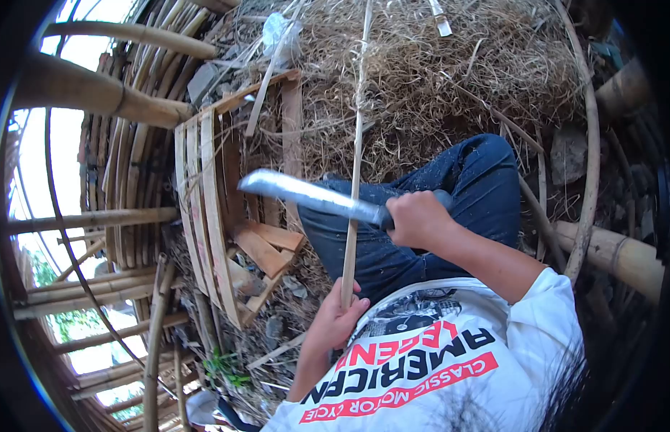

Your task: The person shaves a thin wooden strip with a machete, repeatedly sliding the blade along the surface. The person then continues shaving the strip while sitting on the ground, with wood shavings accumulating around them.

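My right hand is wrapped round the dark handle of a machete, whose broad blade points left over my lap. The blade crosses a long, thin bamboo strip, overlapping it in this view. Near my waist, my left hand grips the lower end of that strip between thumb and fingers. From there the strip runs away from me, past my dark trousers, over a heap of shavings. Frayed fibres cling to its far part.
Curly bamboo shavings cover the ground ahead. A slatted wooden crate lies to the left, with a clear plastic bag beyond it. Bamboo poles frame the left side; another thick pole lies at the right, near a stone.
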Tool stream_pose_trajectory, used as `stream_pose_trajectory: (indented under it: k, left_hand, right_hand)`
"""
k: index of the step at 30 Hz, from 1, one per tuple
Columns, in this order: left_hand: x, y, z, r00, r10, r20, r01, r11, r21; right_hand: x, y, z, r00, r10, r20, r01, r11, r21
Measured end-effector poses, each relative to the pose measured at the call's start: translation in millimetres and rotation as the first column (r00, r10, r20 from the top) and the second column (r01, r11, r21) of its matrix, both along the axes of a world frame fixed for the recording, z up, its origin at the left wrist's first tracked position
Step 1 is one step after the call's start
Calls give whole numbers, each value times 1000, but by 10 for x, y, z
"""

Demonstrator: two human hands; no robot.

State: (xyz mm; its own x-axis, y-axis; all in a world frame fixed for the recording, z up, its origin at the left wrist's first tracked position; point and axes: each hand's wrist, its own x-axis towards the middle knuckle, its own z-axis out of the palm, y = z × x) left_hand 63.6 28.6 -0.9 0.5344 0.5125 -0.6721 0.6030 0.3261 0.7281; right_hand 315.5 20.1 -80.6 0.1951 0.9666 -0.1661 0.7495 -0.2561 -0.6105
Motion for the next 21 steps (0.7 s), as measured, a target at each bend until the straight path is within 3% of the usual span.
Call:
stream_pose_trajectory:
  k: [2, 3, 8, 10, 15, 18, 20, 21]
  left_hand:
    - [-18, -14, 14, 999, 38, -10, -39, 999, -17]
    - [-34, -21, 35, 997, 80, -14, -80, 995, -59]
    - [-52, 6, 79, 974, 224, -40, -228, 952, -206]
    - [16, 17, 88, 968, 244, -59, -251, 927, -278]
    - [111, -15, 48, 981, 194, -17, -193, 951, -241]
    - [102, 31, 56, 977, 212, -40, -215, 944, -251]
    - [67, 56, 17, 975, 150, -165, -164, 984, -75]
    - [54, 45, 19, 976, 146, -163, -160, 984, -75]
  right_hand:
    - [8, 29, -33, 985, 170, 3, -170, 985, -11]
    - [53, 66, -62, 988, 156, -2, -156, 988, -3]
    - [712, 401, -573, 982, -85, 167, 80, 996, 37]
    - [880, 422, -587, 958, -269, 101, 278, 956, -94]
    - [641, 157, -392, 948, -319, -2, 318, 945, -75]
    - [243, -119, -348, 976, -211, -47, 208, 977, -56]
    - [-16, -255, -167, 987, -45, -155, 28, 993, -115]
    - [-133, -286, -125, 981, 28, -193, -44, 996, -79]
